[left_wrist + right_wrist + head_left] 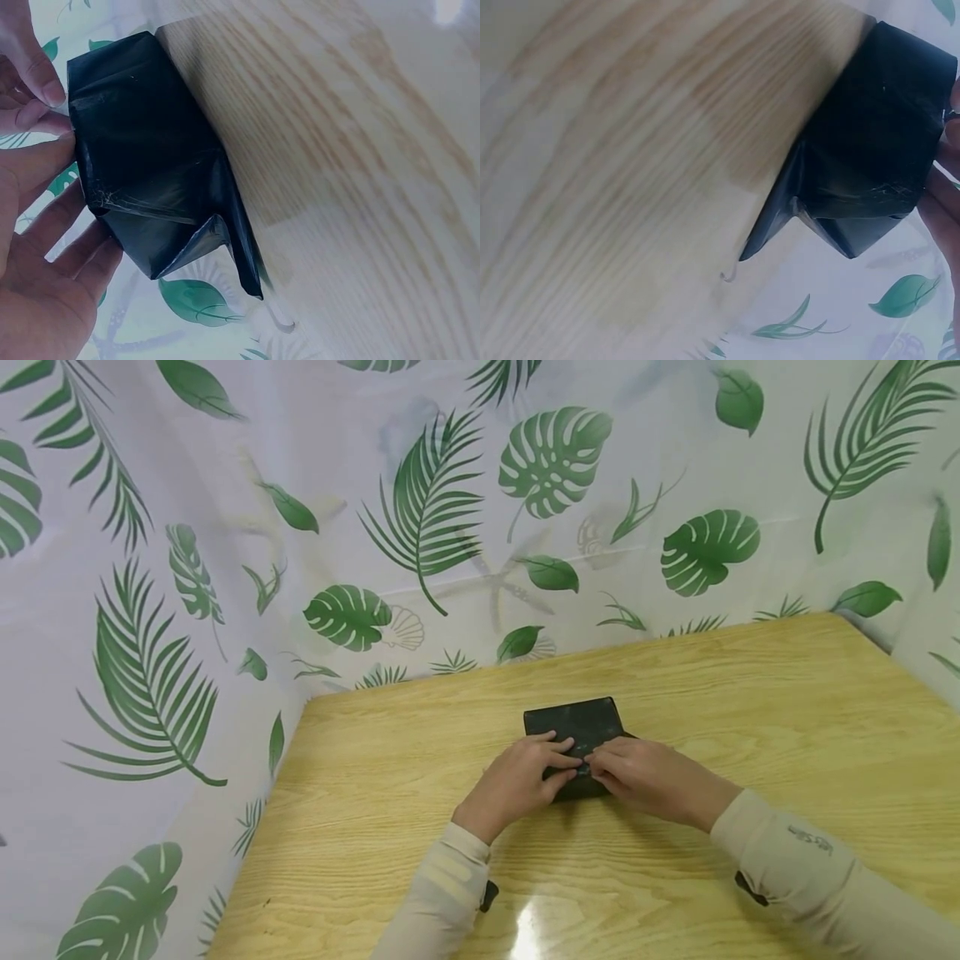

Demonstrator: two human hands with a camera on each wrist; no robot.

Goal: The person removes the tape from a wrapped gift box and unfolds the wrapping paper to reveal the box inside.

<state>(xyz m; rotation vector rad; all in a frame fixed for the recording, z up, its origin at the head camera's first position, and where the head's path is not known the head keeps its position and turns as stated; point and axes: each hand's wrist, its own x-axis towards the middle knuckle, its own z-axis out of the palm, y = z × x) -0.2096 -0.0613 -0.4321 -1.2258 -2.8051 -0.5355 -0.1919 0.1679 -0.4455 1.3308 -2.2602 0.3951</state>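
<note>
A box-shaped package [573, 718] in glossy black plastic sits on the wooden table. Its wrapping is creased, and a loose folded flap [240, 247] sticks out at one end in the left wrist view. My left hand [517, 781] rests on top of the package, fingers spread and mostly straight. From the other side my right hand [660, 777] meets it, thumb and fingers curled together over the top. They pinch a small clear strip [58, 109] that looks like tape; most of it is hidden by the fingers.
The light wooden table [405, 752] extends around the package on all sides. A white cloth [465, 635] printed with green leaves hangs along the table's back and left edges. Light glares off the table near its front.
</note>
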